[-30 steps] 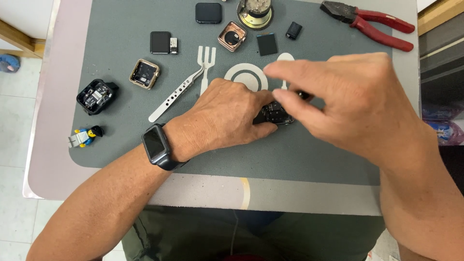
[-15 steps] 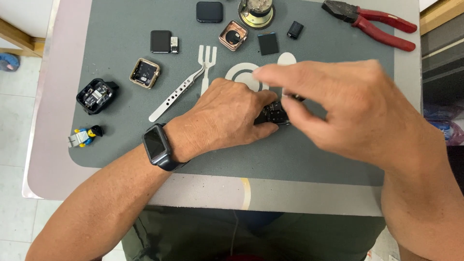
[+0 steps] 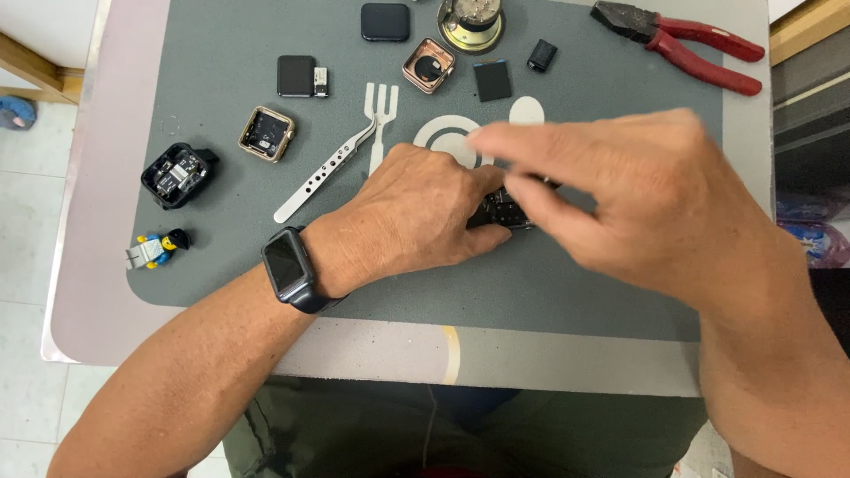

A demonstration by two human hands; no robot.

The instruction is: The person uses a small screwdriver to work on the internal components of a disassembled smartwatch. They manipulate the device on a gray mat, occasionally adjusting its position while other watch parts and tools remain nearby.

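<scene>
A small dark watch body is pinned to the grey work mat by the left hand, fingers curled and pressed together over its near side; most of the piece is hidden beneath them. The right hand is blurred just above it, forefinger and thumb drawn toward each other at the exposed edge; whether anything is actually pinched between them cannot be told.

Progress is judged mid-way: an opened gold case, a rose-gold case back, two black screen panels, a black battery and an opened black case are already laid out beyond the left knuckles; the held body is not yet seen apart, so work inside it appears left to do.

Steel tweezers are lying just left of the left knuckles, within easy reach; red-handled pliers are set well beyond the right fingers, near the mat's far corner. Open mat is offered toward the wrists and below the right palm; the mat's near edge is close behind the forearms; a toy figure is parked by the left edge.
</scene>
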